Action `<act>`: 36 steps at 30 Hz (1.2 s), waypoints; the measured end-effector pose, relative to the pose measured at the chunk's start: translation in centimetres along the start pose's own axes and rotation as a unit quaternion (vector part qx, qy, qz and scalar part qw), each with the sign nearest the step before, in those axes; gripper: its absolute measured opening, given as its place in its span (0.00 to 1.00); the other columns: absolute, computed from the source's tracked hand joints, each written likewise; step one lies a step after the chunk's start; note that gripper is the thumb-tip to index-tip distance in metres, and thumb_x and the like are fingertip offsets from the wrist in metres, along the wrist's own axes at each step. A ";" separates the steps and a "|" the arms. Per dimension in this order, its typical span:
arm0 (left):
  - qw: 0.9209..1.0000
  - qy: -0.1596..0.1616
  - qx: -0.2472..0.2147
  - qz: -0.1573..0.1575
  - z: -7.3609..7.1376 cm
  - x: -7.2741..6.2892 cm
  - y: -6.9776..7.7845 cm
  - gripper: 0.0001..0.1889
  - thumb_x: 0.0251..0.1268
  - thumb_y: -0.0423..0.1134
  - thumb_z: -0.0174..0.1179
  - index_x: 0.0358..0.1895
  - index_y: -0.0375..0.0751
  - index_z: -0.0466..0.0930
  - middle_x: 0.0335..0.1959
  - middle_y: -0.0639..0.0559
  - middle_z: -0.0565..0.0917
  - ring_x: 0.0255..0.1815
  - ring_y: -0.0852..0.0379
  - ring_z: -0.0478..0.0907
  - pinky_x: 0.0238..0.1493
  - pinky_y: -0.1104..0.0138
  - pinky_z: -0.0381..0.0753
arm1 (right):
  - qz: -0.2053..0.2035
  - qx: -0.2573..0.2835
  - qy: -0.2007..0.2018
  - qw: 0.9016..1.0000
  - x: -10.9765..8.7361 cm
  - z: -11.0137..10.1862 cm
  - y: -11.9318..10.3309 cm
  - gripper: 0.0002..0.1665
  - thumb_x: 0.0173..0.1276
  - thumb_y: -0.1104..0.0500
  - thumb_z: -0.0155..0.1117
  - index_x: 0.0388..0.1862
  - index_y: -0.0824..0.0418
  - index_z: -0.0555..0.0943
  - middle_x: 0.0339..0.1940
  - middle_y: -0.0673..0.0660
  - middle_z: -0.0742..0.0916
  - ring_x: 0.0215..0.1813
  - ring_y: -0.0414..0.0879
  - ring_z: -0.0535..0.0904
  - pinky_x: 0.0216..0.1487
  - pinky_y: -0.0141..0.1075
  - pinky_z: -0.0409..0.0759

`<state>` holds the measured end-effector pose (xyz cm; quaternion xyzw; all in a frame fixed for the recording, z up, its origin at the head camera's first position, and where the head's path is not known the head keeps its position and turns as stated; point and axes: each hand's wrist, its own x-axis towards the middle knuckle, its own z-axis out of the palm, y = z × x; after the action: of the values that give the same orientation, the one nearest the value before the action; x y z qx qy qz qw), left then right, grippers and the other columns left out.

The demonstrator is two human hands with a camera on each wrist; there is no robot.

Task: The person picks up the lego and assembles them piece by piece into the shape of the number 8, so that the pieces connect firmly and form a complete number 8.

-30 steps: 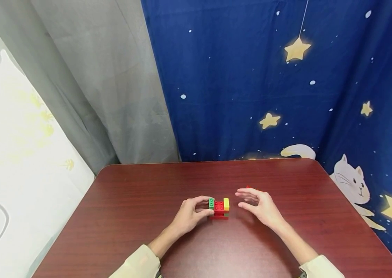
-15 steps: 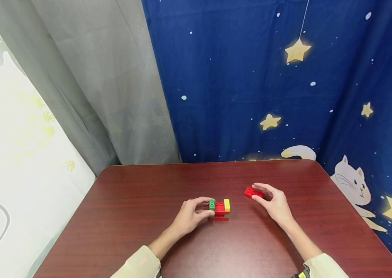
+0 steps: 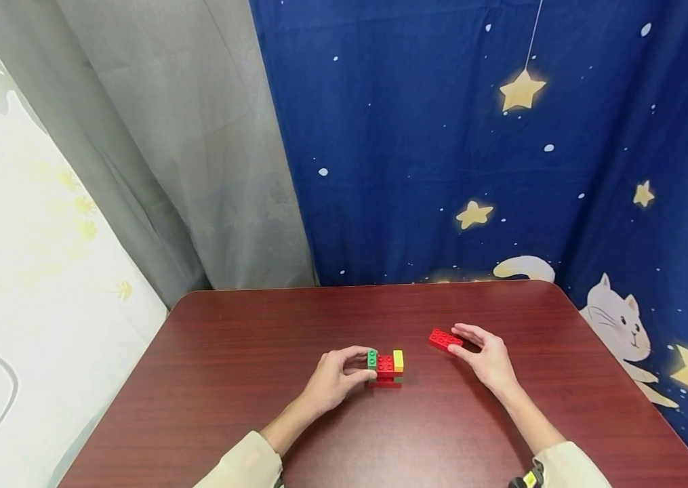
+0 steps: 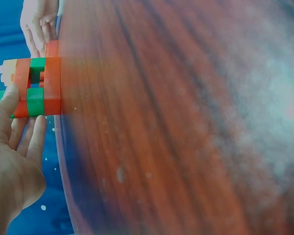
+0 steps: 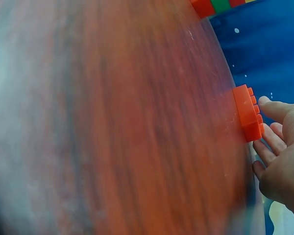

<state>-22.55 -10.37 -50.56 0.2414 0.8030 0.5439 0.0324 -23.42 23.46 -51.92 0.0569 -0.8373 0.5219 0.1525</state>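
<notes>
A small toy-brick structure (image 3: 385,364) stands on the table, with red, green and yellow bricks stacked and a gap between its layers. My left hand (image 3: 333,377) holds its left end between thumb and fingers. In the left wrist view, the thumb lies on the upper part of the structure (image 4: 52,93). Farther right lies a loose red brick (image 3: 443,339), studs up. My right hand (image 3: 490,362) is at this brick's right end, thumb and fingers spread on either side. The right wrist view shows the red brick (image 5: 245,112) flat on the table beside the loosely bent right hand (image 5: 289,156).
The dark red-brown table (image 3: 246,339) has rounded far corners. Behind it hang a grey curtain (image 3: 197,135) and a blue curtain (image 3: 392,135) with stars. A pale patterned cloth (image 3: 45,271) hangs on the left.
My right hand has moved right from near the structure to the loose red brick, then drawn slightly back, uncovering more of it. The left hand keeps its hold on the structure.
</notes>
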 end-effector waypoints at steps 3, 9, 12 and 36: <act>1.000 0.001 0.003 -0.003 0.0 0.0 0.1 0.21 0.64 0.35 0.77 0.61 0.42 0.86 0.52 0.48 0.90 0.46 0.60 0.90 0.49 0.69 0.88 | 0.016 -0.005 -0.003 1.000 0.0 -0.1 0.0 0.31 0.64 0.65 0.81 0.65 0.71 0.82 0.57 0.66 0.90 0.64 0.62 0.84 0.61 0.19 0.71; 1.000 0.002 0.003 -0.003 0.0 -0.1 0.1 0.21 0.64 0.36 0.77 0.60 0.43 0.87 0.52 0.49 0.90 0.45 0.61 0.90 0.50 0.69 0.88 | 0.032 -0.023 -0.014 0.999 0.0 -0.1 0.1 0.31 0.64 0.63 0.81 0.65 0.69 0.83 0.57 0.64 0.90 0.65 0.60 0.83 0.69 0.39 0.72; 1.000 0.003 0.005 -0.003 0.0 -0.1 0.2 0.21 0.64 0.36 0.77 0.60 0.43 0.87 0.52 0.50 0.90 0.45 0.61 0.90 0.50 0.69 0.88 | 0.030 -0.035 -0.012 0.999 0.0 0.0 0.2 0.31 0.64 0.63 0.82 0.64 0.68 0.84 0.56 0.64 0.90 0.65 0.61 0.83 0.68 0.44 0.72; 1.000 0.002 -0.004 -0.007 -0.1 -0.2 0.4 0.21 0.64 0.34 0.77 0.60 0.42 0.86 0.52 0.48 0.90 0.46 0.58 0.90 0.49 0.69 0.88 | 0.021 -0.088 -0.002 0.996 -0.3 0.3 0.3 0.26 0.63 0.65 0.82 0.60 0.66 0.87 0.52 0.66 0.91 0.61 0.64 0.85 0.67 0.60 0.75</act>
<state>-22.31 -10.39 -50.25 0.2350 0.8025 0.5474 0.0355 -23.29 23.36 -52.42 0.0266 -0.8812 0.4494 0.1444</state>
